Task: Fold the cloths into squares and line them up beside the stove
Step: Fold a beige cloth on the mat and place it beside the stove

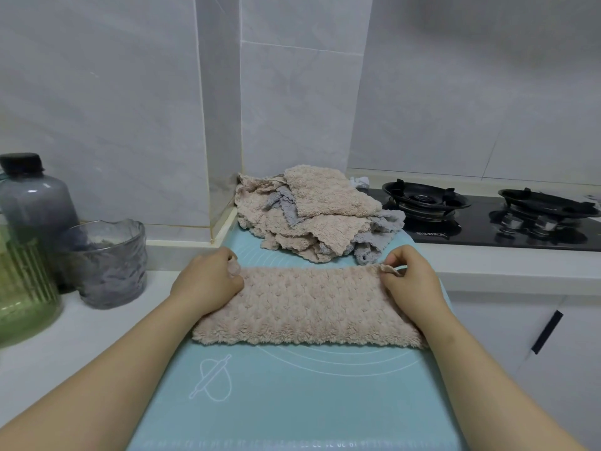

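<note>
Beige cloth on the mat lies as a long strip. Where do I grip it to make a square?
Grip the beige cloth by its right short end, coming from the right; the right hand pinches its far corner. It lies flat, long side running left to right, so that end should fold over onto the left end.

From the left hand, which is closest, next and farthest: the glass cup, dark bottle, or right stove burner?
1. Glass cup, just left of the left hand.
2. Dark bottle, behind the cup, far left.
3. Right stove burner, far right.
</note>
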A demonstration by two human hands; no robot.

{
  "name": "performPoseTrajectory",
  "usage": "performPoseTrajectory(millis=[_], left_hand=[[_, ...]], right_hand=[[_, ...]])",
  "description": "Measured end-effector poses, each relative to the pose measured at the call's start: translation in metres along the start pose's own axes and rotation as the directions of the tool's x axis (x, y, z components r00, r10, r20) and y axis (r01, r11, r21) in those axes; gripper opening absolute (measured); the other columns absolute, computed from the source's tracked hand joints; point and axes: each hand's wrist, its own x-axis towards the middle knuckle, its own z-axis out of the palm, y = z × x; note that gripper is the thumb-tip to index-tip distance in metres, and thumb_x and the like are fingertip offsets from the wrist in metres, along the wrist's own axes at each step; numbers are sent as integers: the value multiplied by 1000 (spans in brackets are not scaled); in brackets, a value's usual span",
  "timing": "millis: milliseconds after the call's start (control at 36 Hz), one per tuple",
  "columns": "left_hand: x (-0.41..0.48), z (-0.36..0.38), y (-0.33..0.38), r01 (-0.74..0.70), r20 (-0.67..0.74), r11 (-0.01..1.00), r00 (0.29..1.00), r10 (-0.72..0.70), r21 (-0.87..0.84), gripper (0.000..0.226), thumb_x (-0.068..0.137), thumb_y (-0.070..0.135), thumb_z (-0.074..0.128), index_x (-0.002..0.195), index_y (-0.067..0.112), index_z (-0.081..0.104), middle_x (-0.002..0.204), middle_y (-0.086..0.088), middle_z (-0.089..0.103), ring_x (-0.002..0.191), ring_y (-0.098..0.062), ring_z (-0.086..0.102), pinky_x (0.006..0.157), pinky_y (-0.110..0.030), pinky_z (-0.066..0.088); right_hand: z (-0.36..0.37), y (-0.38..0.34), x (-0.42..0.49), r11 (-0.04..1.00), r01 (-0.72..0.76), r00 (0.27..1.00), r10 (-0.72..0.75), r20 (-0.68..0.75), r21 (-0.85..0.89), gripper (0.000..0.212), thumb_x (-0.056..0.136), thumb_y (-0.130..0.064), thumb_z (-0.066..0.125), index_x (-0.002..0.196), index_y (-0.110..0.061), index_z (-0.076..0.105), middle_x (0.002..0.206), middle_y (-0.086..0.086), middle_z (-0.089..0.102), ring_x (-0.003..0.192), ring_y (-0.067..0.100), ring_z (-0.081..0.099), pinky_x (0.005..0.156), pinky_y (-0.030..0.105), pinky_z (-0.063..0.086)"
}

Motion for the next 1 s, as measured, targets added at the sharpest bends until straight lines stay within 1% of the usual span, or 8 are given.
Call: performPoseTrajectory(millis=[83,139,194,361,528,611,806,1000], left_hand=[[3,-3,1,48,30,998,998,-47,-43,30,85,24,58,112,14,56,101,-7,61,94,-25,55,69,-28,41],[3,-3,0,61,28,995,998,-59,-75,12,83,21,58,75,13,54,68,-3,52,70,-22,51,54,-27,32],[3,-3,-1,80,30,990,997,-77,-119,27,83,19,58,61,14,43,56,-1,44,55,-18,44,49,-26,26],[2,-6,-5,76,-19,960,996,-84,-269,6,83,23,57,87,20,56,76,-6,61,68,-26,56,61,-30,45],[3,-11,-3,26,-155,889,982,-108,-458,13,83,17,59,73,21,50,67,1,53,63,-17,47,57,-29,32],[5,-10,-5,24,-154,827,979,-132,-562,15,85,16,58,74,23,50,63,0,53,59,-19,47,57,-30,32],[4,-6,-11,83,-203,980,972,-120,-181,8,92,26,48,93,21,53,85,-2,60,83,-26,54,66,-31,39],[-5,-3,-4,58,-323,997,946,-39,49,20,91,25,49,110,20,53,111,-5,59,101,-29,54,68,-31,37]], right_hand=[[0,0,2,1000,12,1000,-12,-25,-4,26,87,-3,54,103,-22,56,96,0,55,79,23,53,62,27,37],[-1,3,3,1000,-7,1000,7,-16,-20,36,87,-4,55,118,-22,56,95,-3,54,77,21,53,56,24,41],[-1,5,3,999,-22,1000,23,2,-43,38,88,-4,54,121,-23,57,93,-7,54,62,15,48,44,13,39],[-1,4,5,995,-2,999,-1,-36,-96,26,87,-1,50,96,-23,62,85,-5,57,52,11,48,45,21,36],[2,4,6,1000,-10,998,9,-64,-19,25,87,0,45,86,-23,54,76,-1,54,51,16,43,42,20,34],[1,2,4,999,23,996,-26,-89,-28,21,88,-2,48,90,-22,53,89,1,57,64,20,49,58,25,35],[0,-1,3,991,58,987,-75,-143,-119,8,93,-11,50,93,-12,58,86,1,57,77,21,48,63,25,27],[-2,-3,0,981,-31,998,19,-64,-193,33,98,-14,40,129,-10,48,102,13,61,89,27,51,75,29,35]])
